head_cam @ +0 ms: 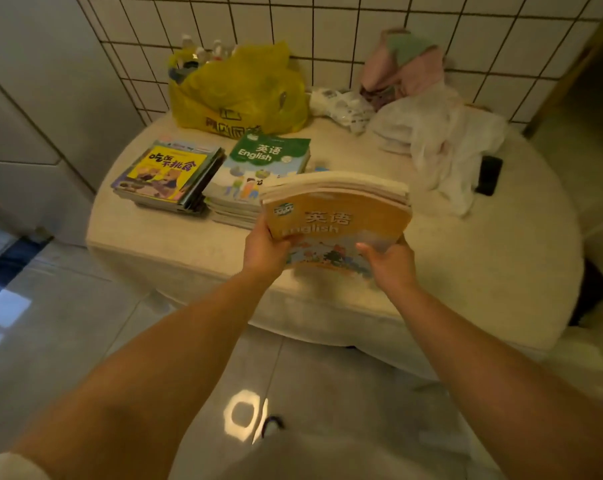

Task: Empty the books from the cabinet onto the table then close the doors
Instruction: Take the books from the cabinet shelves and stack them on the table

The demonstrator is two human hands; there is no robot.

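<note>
Left hand (263,245) + right hand (390,263) both clamped on near edge of orange-cover paperback bundle (338,216), held above pale round surface (466,244). Looks heavy, floppy, slippery; support underneath, near spines.

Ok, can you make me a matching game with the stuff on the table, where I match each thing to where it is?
Things:
1. orange English book
2. green English book
3. yellow bag
4. black phone

Places:
A. at the back of the table, by the tiled wall
B. near the table's right edge
C. held in both hands, above the table
D. on top of a pile, right of the picture-book pile

Pairs: 1-C, 2-D, 3-A, 4-B
</note>
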